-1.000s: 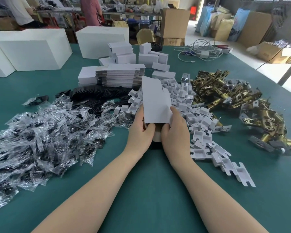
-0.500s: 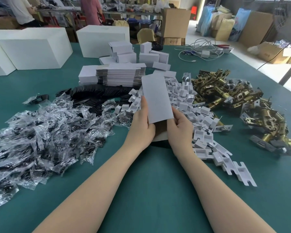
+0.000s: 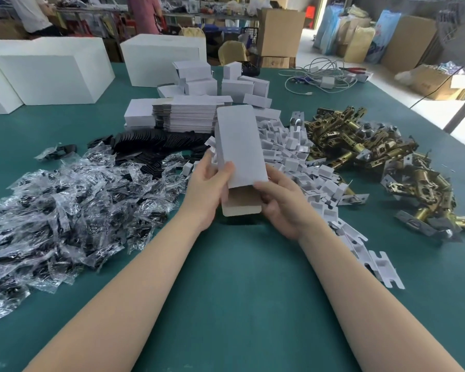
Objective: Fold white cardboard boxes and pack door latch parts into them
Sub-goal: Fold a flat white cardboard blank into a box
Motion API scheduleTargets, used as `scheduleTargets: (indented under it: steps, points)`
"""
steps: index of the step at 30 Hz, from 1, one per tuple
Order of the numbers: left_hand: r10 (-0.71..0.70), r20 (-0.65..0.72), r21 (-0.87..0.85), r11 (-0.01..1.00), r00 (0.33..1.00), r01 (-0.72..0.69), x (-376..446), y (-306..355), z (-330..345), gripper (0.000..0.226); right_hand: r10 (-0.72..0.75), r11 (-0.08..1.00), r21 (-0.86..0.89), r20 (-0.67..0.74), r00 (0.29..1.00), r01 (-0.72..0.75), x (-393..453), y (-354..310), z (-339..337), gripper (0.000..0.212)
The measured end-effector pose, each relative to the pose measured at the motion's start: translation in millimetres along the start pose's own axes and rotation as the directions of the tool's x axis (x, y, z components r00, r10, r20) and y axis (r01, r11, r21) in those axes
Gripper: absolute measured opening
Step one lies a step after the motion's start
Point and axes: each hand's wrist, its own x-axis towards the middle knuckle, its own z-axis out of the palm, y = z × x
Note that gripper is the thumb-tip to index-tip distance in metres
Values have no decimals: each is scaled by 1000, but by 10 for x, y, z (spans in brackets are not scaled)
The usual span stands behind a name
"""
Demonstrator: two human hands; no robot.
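You are holding a flat-sided white cardboard box blank (image 3: 239, 146) up above the teal tabletop (image 3: 239, 291), just in front of you, with its long side running away from you and its brown inner flap (image 3: 242, 201) hanging open at the near end. Your left hand (image 3: 208, 191) is gripping the left edge, thumb on the white face, and your right hand (image 3: 282, 205) is pinching the near right corner, so both grips are closed on the box. The step in hand looks like squaring the sleeve and tucking that near flap; to do it well, you are best pressing the two long edges toward each other until the sides stand square, then creasing the flap fully along its score before pushing it in. The pile of small white folded card inserts (image 3: 293, 157) is lying just beside your right hand, the heap of brass-coloured metal door latch parts (image 3: 373, 157) is lying farther right, and clear plastic bags of black pieces (image 3: 65, 210) are lying on your left.
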Motion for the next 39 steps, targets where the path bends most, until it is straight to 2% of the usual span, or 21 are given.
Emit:
scheduleTargets:
  steps: [2, 3, 5, 7, 10, 12, 15, 18, 22, 25, 27, 30, 33, 35, 37, 38, 39]
  points:
    - [-72, 79, -17, 997, 994, 73, 25, 56, -23, 39, 72, 997, -16, -96, 993, -73, 50, -52, 31, 19]
    - [-102, 110, 14, 995, 989, 101, 25, 60, -21, 30, 89, 993, -64, -173, 981, -102, 85, -47, 49, 21]
    - [-165, 126, 43, 986, 978, 161, 29, 45, -1, 23, 67, 985, -132, -325, 943, -115, 156, -1, 72, 27]
    - [-233, 149, 52, 972, 961, 228, 54, 42, 2, 24, 27, 989, -123, -393, 919, -82, 184, 48, 69, 27]
    - [-299, 172, 93, 954, 939, 287, 102, 86, -4, 22, -45, 979, -198, -395, 918, -38, 178, 123, 27, 24]
    - [-303, 116, 99, 951, 946, 293, 94, 84, 20, 25, -81, 974, -225, -394, 916, -10, 169, 160, 13, 20]
    - [-207, 24, 63, 977, 978, 205, 50, 10, 32, 14, -89, 977, -214, -390, 916, 3, 168, 177, -2, 17]
    - [-189, 46, 0, 982, 981, 189, 3, -16, -10, 9, -72, 984, -178, -400, 914, 0, 157, 167, 5, 21]
    - [-198, 81, -50, 978, 977, 202, -1, 1, -52, 7, -126, 964, -265, -435, 892, 6, 140, 180, 48, 38]
    - [-125, 60, 37, 992, 990, 123, -17, -43, -39, 9, -181, 943, -332, -467, 866, 18, 141, 183, 64, 39]
    - [-57, 41, 98, 994, 998, 53, -29, -70, -32, 7, -173, 952, -306, -458, 872, 28, 133, 173, 69, 41]
    - [-17, 30, 74, 997, 999, 15, -53, -67, -15, 27, -158, 958, -285, -384, 910, 46, 85, 147, 88, 25]
    - [6, 99, 90, 996, 995, -15, -76, -9, -8, 40, -323, 819, -567, -336, 885, 84, 18, 149, 78, 39]
    - [44, 142, 206, 976, 989, -73, -91, 15, -1, 48, -387, 765, -635, -324, 863, 105, -10, 143, 77, 44]
    - [46, 133, 236, 969, 990, -76, -113, 14, 6, 53, -380, 777, -619, -313, 871, 116, -32, 100, 98, 32]
    - [33, 115, 192, 980, 993, -55, -119, 7, 8, 53, -344, 810, -576, -307, 887, 115, -41, 79, 117, 19]
    - [14, 93, 139, 990, 996, -27, -116, 3, 2, 55, -296, 852, -514, -311, 903, 103, -43, 72, 130, 20]
